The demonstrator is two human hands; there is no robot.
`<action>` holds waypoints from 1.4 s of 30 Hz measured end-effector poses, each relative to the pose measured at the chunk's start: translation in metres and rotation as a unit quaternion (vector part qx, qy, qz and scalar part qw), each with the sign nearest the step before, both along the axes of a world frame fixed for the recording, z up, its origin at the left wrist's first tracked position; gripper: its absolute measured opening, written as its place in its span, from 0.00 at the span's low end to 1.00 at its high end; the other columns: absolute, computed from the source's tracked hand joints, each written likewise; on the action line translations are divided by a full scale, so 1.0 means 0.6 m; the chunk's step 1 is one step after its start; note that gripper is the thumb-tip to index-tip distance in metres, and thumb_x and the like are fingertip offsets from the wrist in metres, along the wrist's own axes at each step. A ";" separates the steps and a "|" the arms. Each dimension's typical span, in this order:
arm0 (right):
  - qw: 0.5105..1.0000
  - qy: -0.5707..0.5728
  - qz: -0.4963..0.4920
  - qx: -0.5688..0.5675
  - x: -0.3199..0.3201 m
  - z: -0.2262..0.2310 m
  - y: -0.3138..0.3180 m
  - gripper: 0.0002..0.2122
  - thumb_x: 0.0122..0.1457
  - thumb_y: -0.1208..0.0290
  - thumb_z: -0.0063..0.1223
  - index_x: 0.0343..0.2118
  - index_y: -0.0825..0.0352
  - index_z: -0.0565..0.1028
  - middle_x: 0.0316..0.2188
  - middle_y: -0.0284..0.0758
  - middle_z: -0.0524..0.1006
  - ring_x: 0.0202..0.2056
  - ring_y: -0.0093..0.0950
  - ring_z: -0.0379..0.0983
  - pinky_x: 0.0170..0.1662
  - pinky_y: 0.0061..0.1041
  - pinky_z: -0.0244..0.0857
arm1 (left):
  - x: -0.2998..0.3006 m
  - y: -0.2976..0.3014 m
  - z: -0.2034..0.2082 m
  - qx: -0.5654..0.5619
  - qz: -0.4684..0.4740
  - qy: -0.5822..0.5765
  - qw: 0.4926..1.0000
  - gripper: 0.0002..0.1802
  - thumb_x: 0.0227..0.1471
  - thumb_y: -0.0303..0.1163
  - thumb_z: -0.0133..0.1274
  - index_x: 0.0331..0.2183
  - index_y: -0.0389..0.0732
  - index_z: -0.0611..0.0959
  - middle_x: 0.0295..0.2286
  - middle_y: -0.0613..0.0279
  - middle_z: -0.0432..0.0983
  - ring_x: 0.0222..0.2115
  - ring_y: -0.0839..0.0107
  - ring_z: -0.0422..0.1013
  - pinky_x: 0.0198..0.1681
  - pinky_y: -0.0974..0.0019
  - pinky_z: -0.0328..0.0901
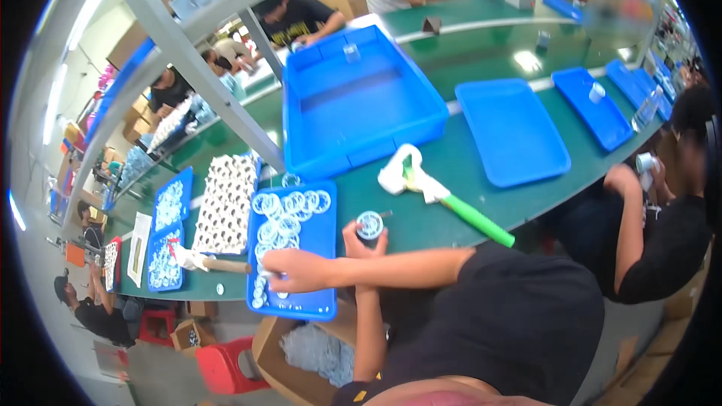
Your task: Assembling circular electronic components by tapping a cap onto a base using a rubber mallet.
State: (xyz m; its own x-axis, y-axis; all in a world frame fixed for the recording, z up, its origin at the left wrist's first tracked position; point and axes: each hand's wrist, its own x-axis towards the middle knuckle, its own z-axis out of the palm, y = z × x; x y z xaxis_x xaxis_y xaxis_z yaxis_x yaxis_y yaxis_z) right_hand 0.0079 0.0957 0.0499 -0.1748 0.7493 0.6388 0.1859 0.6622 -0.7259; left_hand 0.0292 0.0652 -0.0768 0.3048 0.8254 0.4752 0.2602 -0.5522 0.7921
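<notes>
My left hand (pixel 364 244) holds up a round clear plastic part (pixel 369 225) with a pale rim, fingers wrapped round its sides. My right forearm crosses over the left one. My right hand (pixel 293 270) is over a blue tray (pixel 319 239), fingers curled down among small white round pieces (pixel 259 293); whether it grips one is hidden. Clear plastic rings (pixel 286 225) lie in overlapping rows in that tray. Close to the right hand, a wooden handle ends at the tray's edge, part of a mallet (pixel 199 259) with a white-wrapped head.
A green-handled mallet (pixel 474 218) with a wrapped head lies right of me. Behind stands a large blue bin (pixel 361 109). Left are a pale tray of dark-holed pieces (pixel 226 207) and blue trays of small parts (pixel 167 259). A cardboard box (pixel 274 349) stands below. A co-worker (pixel 662 210) sits right.
</notes>
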 end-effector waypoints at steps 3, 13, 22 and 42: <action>0.987 0.056 -0.132 -0.078 0.127 -0.003 -0.052 0.07 0.59 0.72 0.52 0.30 0.70 0.69 0.22 0.39 0.67 0.24 0.32 0.65 0.31 0.35 0.63 | 0.002 -0.031 0.061 -0.049 -0.045 0.014 0.998 0.35 0.49 0.34 0.70 0.55 0.38 0.73 0.47 0.50 0.72 0.47 0.51 0.72 0.54 0.53 0.66; 0.888 0.129 -0.238 -0.372 0.347 -0.064 -0.176 0.13 0.70 0.63 0.51 0.29 0.65 0.73 0.22 0.25 0.72 0.24 0.16 0.68 0.28 0.21 0.63 | 0.014 0.014 0.092 -0.002 -0.101 -0.005 0.995 0.31 0.48 0.29 0.67 0.55 0.40 0.78 0.50 0.48 0.73 0.53 0.49 0.70 0.57 0.55 0.66; 0.904 0.132 -0.185 -0.361 0.305 -0.087 -0.168 0.11 0.68 0.65 0.55 0.31 0.66 0.76 0.23 0.22 0.71 0.25 0.12 0.63 0.29 0.15 0.57 | 0.013 -0.017 0.091 -0.036 -0.053 0.030 0.998 0.35 0.46 0.34 0.72 0.55 0.40 0.76 0.47 0.51 0.71 0.49 0.54 0.72 0.52 0.56 0.68; 0.900 0.324 -0.115 -0.270 0.306 -0.131 -0.168 0.07 0.67 0.72 0.51 0.33 0.69 0.77 0.45 0.32 0.78 0.40 0.19 0.70 0.46 0.21 0.65 | -0.008 -0.011 0.081 -0.067 -0.055 -0.067 0.994 0.10 0.54 0.28 0.67 0.39 0.40 0.84 0.51 0.54 0.70 0.53 0.61 0.68 0.56 0.58 0.63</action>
State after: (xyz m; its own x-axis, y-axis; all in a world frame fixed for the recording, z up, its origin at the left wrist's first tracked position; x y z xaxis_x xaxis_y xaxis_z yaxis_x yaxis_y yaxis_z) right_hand 0.1915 -0.0049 -0.0288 0.3025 0.9495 0.0830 -0.3040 0.1786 -0.9358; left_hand 0.0246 0.0585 -0.0280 0.3373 0.8495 0.4057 0.0911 -0.4584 0.8841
